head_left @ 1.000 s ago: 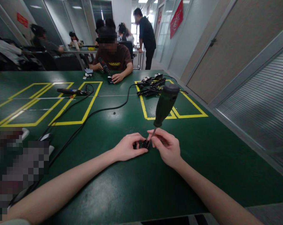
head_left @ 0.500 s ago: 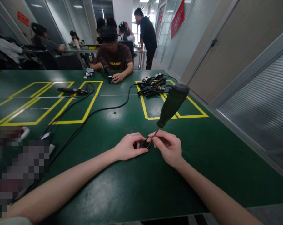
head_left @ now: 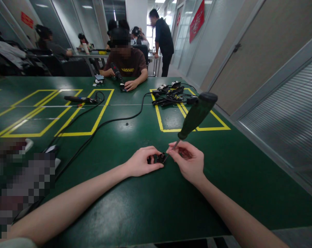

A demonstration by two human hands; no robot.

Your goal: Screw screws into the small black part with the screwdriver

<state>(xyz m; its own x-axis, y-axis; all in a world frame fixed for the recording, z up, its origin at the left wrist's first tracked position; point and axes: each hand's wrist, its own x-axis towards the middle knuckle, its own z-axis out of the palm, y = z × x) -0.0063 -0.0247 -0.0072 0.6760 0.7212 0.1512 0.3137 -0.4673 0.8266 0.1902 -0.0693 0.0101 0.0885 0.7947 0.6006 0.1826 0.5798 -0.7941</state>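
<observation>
Between the thumb and fingers of my left hand (head_left: 145, 161) is a small dark part with a short round tube (head_left: 162, 157), held down on the green table (head_left: 114, 206). My right hand (head_left: 189, 160) pinches the thin metal shaft of a screwdriver (head_left: 197, 115) near its lower end. The screwdriver leans to the right, its thick dark green handle rising above my fingers. Its tip comes down at the right side of the small part; whether it sits in a screw is too small to tell.
A heap of black cables and devices (head_left: 171, 93) lies within yellow tape at the back right. One long black cable (head_left: 112, 119) crosses the table leftward. An electric screwdriver (head_left: 80, 100) lies at back left. Across the table a person (head_left: 130, 63) works with another power tool.
The screwdriver's handle has tilted further right, and my right hand has shifted slightly right, away from the part's tube. My left hand has stayed in place.
</observation>
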